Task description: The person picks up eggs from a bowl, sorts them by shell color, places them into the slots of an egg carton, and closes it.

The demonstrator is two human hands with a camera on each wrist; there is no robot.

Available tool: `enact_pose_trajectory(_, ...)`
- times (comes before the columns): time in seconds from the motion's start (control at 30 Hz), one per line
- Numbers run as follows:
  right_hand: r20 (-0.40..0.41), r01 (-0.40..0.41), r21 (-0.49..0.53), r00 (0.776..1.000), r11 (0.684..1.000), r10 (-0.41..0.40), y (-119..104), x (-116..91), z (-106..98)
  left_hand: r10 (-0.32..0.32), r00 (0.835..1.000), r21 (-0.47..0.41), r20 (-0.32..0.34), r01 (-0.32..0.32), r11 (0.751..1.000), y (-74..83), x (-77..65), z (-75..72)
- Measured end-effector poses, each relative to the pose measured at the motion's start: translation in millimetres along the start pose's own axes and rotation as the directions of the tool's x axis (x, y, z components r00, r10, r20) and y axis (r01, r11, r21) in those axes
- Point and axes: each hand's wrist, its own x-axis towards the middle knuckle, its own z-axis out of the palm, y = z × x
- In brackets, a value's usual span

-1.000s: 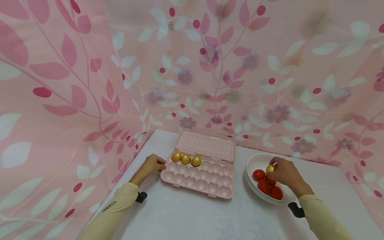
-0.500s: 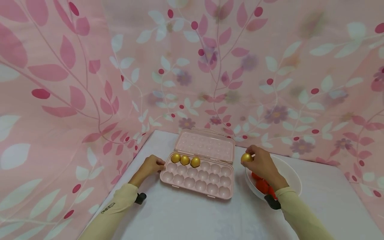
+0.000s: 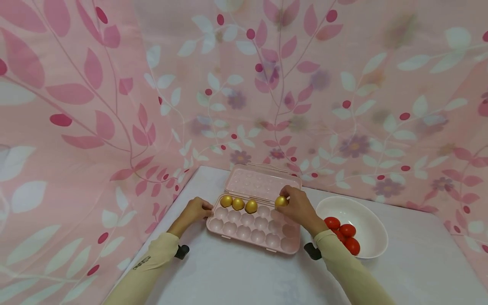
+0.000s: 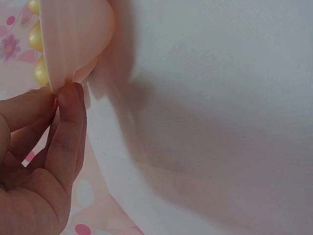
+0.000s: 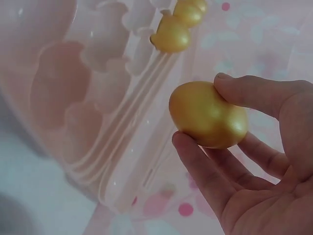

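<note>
A pink plastic egg carton (image 3: 254,246) lies on the table with its lid folded back. Three golden eggs (image 3: 238,203) sit in its back row, starting from the left end. My left hand (image 3: 196,210) pinches the carton's left rim between thumb and fingers, seen close in the left wrist view. Over the right part of the back row, my right hand (image 3: 301,208) holds another golden egg (image 5: 208,115) between thumb and fingertips. In the right wrist view this egg is clear of the cups.
A white bowl (image 3: 371,224) with several red eggs (image 3: 347,231) stands to the right of the carton. The opened lid (image 3: 259,181) lies behind it, near a pink floral cloth (image 3: 282,106) hanging at the back. White cloth covers the table (image 3: 236,275).
My right hand has lifted a golden egg out of the bowl and carried it left to above the carton. The left hand stays on the carton's rim.
</note>
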Motion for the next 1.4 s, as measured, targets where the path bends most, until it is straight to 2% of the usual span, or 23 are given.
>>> enact_pose_trajectory(0.2, 0.017, 0.012, 0.055, 1.000, 0.998, -0.013, -5, 12, 26, -0.020, 1.000, -0.004, 0.004, 0.020, 1.000, -1.9, -0.6, -1.4)
enact_pose_trajectory(0.43, 0.041, -0.033, 0.052, 0.999, 0.998, 0.031, -4, 17, 47, -0.010, 1.000, -0.009, -0.008, 0.010, 1.000, -2.1, 0.2, 1.9)
enact_pose_trajectory(0.7, 0.080, -0.086, 0.035, 0.993, 0.996, 0.083, -6, 21, 56, -0.019, 1.000, -0.013, 0.002, 0.019, 1.000, -1.0, -0.2, 1.4)
enact_pose_trajectory(0.9, 0.088, -0.081, 0.013, 0.993, 0.997, 0.079, -3, 24, 62, -0.037, 0.999, -0.019, 0.013, 0.038, 0.999, -1.9, 1.2, 2.3)
enact_pose_trajectory(1.23, 0.090, -0.021, -0.021, 0.996, 1.000, 0.023, -1, 27, 71, -0.052, 0.998, -0.004, 0.025, 0.052, 0.999, -3.1, 2.4, 2.8)
enact_pose_trajectory(1.4, 0.104, -0.044, -0.039, 0.993, 0.998, 0.048, -2, 27, 74, -0.059, 0.998, -0.014, 0.028, 0.060, 0.998, -1.7, 2.2, 2.6)
